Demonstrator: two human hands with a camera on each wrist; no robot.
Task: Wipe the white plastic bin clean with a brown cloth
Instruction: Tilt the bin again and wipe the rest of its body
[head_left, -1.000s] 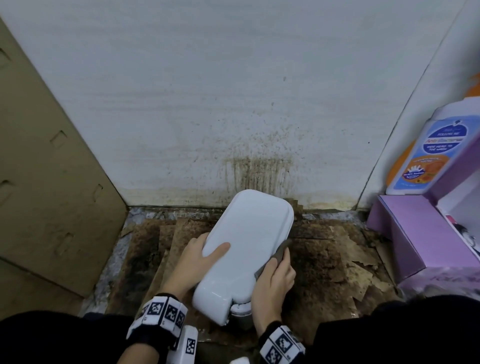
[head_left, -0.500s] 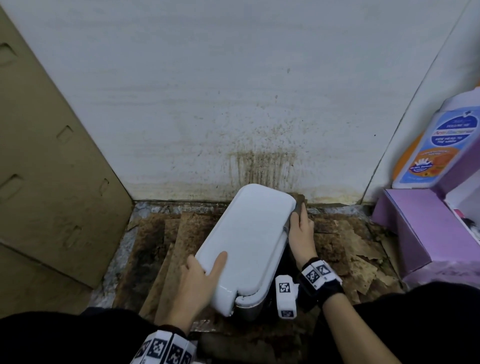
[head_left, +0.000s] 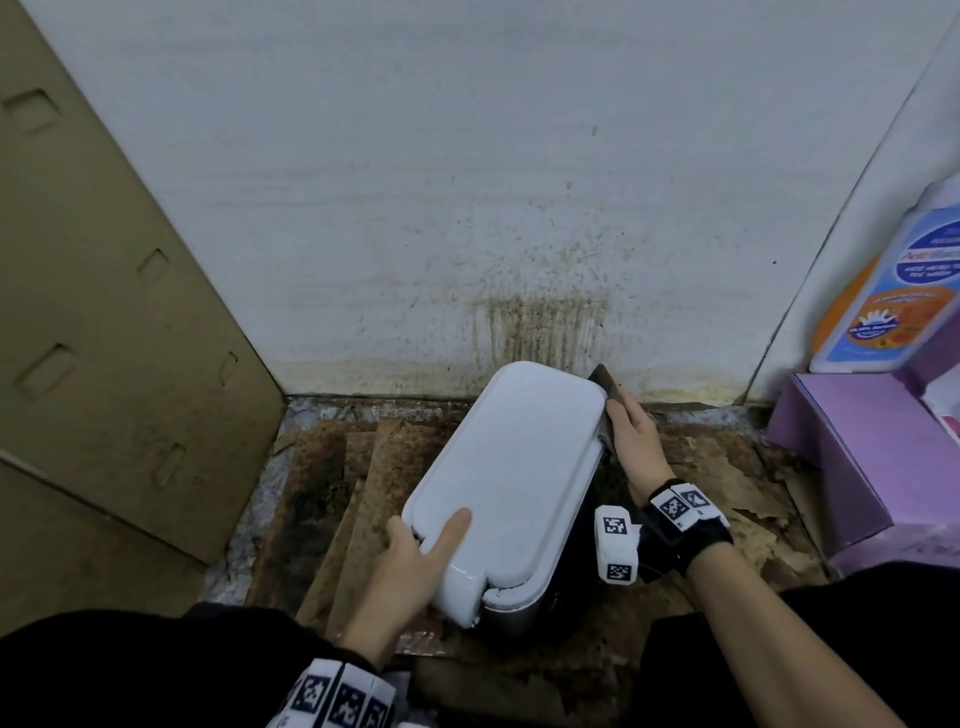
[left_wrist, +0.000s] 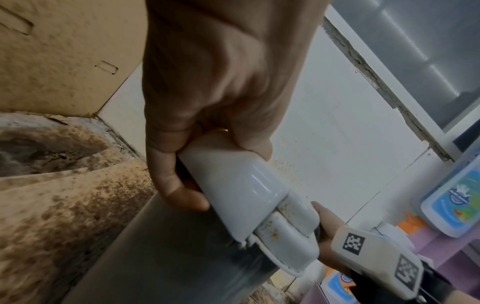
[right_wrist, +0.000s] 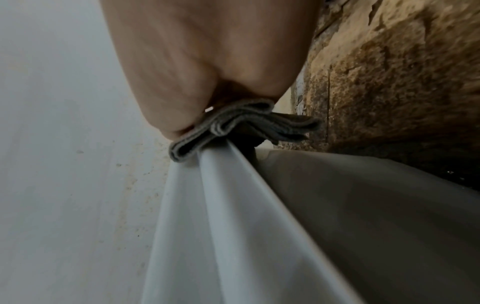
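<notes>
The white plastic bin (head_left: 511, 467) stands on the stained floor in front of the wall, lid shut, grey body below (left_wrist: 166, 253). My left hand (head_left: 415, 551) grips the lid's near left corner (left_wrist: 233, 185), thumb on top and fingers curled under the edge. My right hand (head_left: 631, 441) holds the folded brown cloth (head_left: 605, 387) against the lid's far right edge. In the right wrist view the cloth (right_wrist: 233, 123) is pinched under my fingers on the lid's rim (right_wrist: 207, 205).
Stained, peeling cardboard (head_left: 332, 493) covers the floor. A brown cardboard panel (head_left: 104, 312) leans at the left. A purple box (head_left: 862, 447) and a blue-labelled bottle (head_left: 893, 291) stand at the right. The white wall (head_left: 467, 182) behind the bin is spattered.
My right hand has slid the cloth from the lid's near right side along the edge to its far right corner. My left hand shifted down to the near left corner.
</notes>
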